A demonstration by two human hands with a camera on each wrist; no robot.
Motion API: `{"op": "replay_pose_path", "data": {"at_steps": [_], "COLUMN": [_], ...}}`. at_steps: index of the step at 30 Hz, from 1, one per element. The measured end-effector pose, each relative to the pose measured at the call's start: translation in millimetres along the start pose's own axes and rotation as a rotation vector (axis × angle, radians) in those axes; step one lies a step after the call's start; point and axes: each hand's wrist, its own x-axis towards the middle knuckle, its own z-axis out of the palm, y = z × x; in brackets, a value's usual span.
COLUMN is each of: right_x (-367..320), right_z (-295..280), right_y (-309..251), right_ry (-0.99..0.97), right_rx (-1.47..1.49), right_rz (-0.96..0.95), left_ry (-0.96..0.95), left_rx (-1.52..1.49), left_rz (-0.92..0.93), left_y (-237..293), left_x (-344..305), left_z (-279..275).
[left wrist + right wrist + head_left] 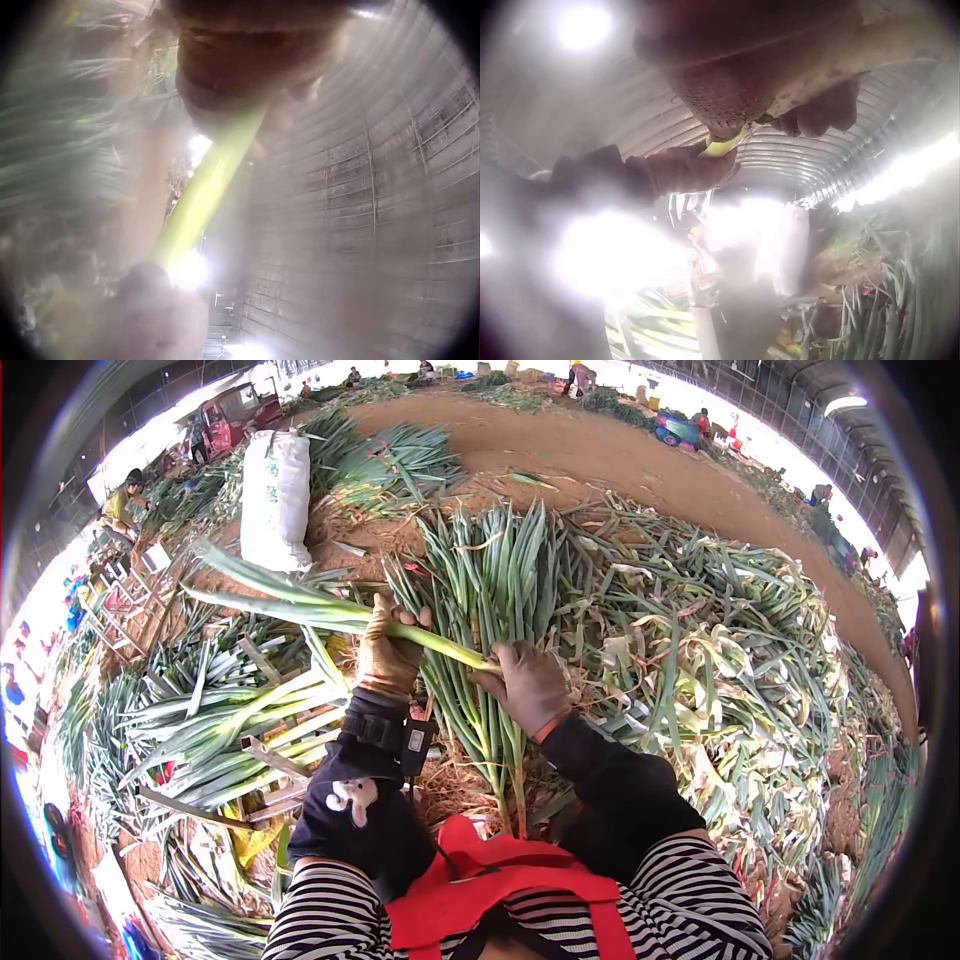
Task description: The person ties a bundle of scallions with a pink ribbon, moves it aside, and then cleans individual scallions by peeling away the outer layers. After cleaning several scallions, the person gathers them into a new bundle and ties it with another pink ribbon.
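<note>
A long green onion (300, 600) lies slantwise across the front of the body in the head view, its leaves to the upper left. My gloved left hand (388, 650) grips its stalk partway along. At the pale lower end, the fingers of my gloved right hand (530, 685) pinch the stalk. In the left wrist view the bare pale-green stalk (202, 195) spans the gap between both hands. The right wrist view shows the right hand (735, 90) close to the left hand (690, 169). Beneath them lies a pile of green onions (500, 580), roots toward the body.
On the right spreads a heap of stripped leaves (690, 650). More green onions (230, 730) lie across a wooden frame (275, 758) at the left. Beyond stand a white sack (276, 500) and another onion pile (400, 465). People and vehicles are farther off.
</note>
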Motion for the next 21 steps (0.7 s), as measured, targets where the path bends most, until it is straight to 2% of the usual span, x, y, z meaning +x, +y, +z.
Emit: {"op": "replay_pose_path", "data": {"at_steps": [2,3,4,6,8,9,10,12,15,16,17,18,20,21], "right_x": [6.7,10.4,12.6,19.0,25.3,24.4,25.6,22.5,21.5,20.2,19.0,17.7,11.1,14.2], "right_z": [-2.3,-2.7,-3.1,-1.6,-1.5,11.5,10.9,25.6,39.6,50.1,59.8,66.0,77.2,62.9], "right_y": [-5.1,-6.2,-6.3,-7.8,-9.0,-6.8,-9.7,-2.7,5.8,13.5,20.5,24.7,34.0,21.8], "right_ry": [0.115,0.138,0.144,0.073,0.061,0.109,0.054,0.084,-0.022,-0.133,-0.245,-0.246,-0.321,-0.467], "right_rx": [-0.021,-0.003,0.001,-0.084,0.106,0.088,0.067,0.204,0.164,0.224,0.283,0.28,0.181,0.286], "right_rz": [-0.043,-0.056,-0.061,-0.059,-0.002,0.057,0.129,0.16,0.213,0.244,0.276,0.276,-0.205,-0.036], "left_ry": [-0.047,0.024,0.045,0.14,0.16,0.147,0.135,0.137,0.154,0.155,0.083,0.012,-0.039,-0.06], "left_rx": [-0.039,-0.072,-0.106,0.069,0.034,0.011,-0.018,-0.032,-0.036,-0.039,-0.029,-0.019,-0.045,-0.047], "left_rz": [0.006,0.0,0.001,0.02,-0.013,-0.02,-0.037,0.009,-0.013,-0.006,-0.013,-0.024,-0.029,-0.039], "left_y": [-0.4,0.5,0.4,-0.2,-1.2,-1.3,-2.1,-3.3,-1.3,-0.2,0.3,0.2,2.0,3.9], "left_x": [3.4,-1.3,-5.0,-15.7,-22.4,-21.6,-21.0,-27.1,-27.9,-28.6,-29.2,-29.8,-29.6,-30.1], "left_z": [-5.4,2.3,6.4,14.9,17.1,12.5,9.0,15.8,18.8,18.1,17.4,17.0,15.5,15.2]}}
